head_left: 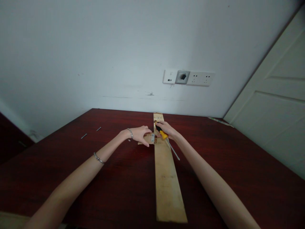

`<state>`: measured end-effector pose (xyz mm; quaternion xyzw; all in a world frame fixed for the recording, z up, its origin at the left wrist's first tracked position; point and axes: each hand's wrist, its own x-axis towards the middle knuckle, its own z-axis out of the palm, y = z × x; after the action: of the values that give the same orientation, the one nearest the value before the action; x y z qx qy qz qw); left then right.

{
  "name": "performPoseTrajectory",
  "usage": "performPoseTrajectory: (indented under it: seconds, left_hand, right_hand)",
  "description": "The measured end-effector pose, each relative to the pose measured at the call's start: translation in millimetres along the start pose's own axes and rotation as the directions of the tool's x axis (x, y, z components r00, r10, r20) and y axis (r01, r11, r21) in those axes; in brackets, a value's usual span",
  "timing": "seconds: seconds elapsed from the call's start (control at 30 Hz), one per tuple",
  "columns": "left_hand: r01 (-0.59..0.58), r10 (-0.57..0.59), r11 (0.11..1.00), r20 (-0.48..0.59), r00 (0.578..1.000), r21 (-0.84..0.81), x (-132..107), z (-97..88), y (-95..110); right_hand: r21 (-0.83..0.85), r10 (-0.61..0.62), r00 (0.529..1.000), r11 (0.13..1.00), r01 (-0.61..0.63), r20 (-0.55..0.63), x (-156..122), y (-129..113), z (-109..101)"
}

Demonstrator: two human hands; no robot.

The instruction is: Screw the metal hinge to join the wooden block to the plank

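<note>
Plank (166, 171) of pale wood lay along the dark red bench (114, 184), from the near edge away toward the wall (95, 47). Farther on, the left hand (140, 133) lay on a small block (145, 140) just beside the left edge of the plank. Its fingers were over the wood and seemed to press it down, but I could not tell if the grip closed around the block. A metal hinge (152, 138) sat between block and plank and seemed to touch both. The right hand (168, 128) rested on the plank, its grip closed on the yellow handle of a screwdriver (164, 135), the shaft pointing back toward the person. The plank looked thin, stiff and light, so it probably slides easily and is best held flat, near the hinge. The hinge looked small and slippery. Two pins (84, 136) lay well apart from the hands, on the left. Behind were sockets (188, 77) on the wall and a door (274, 105) at the right.
</note>
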<state>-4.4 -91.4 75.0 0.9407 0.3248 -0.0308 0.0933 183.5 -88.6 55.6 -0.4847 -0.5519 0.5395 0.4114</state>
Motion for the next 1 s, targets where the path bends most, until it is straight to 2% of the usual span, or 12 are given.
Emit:
performPoseTrajectory:
  seconds: [0.4, 0.6, 0.73, 0.9, 0.93, 1.0]
  left_hand:
    - [0.039, -0.042, 0.998, 0.058, 0.997, 0.038, 2.6, 5.1, 6.1]
    - [0.048, -0.051, 0.998, 0.077, 0.996, 0.036, 4.8, 9.1, 4.6]
    - [0.051, -0.053, 0.998, 0.074, 0.996, 0.04, 5.6, 10.9, 2.5]
    - [0.038, -0.04, 0.999, 0.084, 0.996, 0.027, 4.9, 9.2, 3.4]
    - [0.035, -0.037, 0.999, 0.088, 0.995, 0.024, 4.9, 8.8, 3.7]
    - [0.033, -0.035, 0.999, 0.094, 0.995, 0.024, 5.1, 8.4, 3.9]
  right_hand:
    - [-0.173, -0.07, 0.998, 0.983, 0.068, -0.006, 14.5, 20.2, -2.6]
    - [-0.23, -0.103, 0.995, 0.969, 0.095, -0.021, 13.5, 20.2, -1.7]
    - [-0.245, -0.166, 0.985, 0.958, 0.149, -0.05, 6.2, 4.2, -5.8]
    - [-0.197, -0.256, 0.961, 0.952, 0.233, -0.103, -8.5, -33.6, -18.0]
    - [-0.156, -0.313, 0.94, 0.944, 0.291, -0.138, -11.4, -41.5, -20.4]
    - [-0.099, -0.454, 0.862, 0.891, 0.444, -0.226, -17.4, -55.7, -23.8]
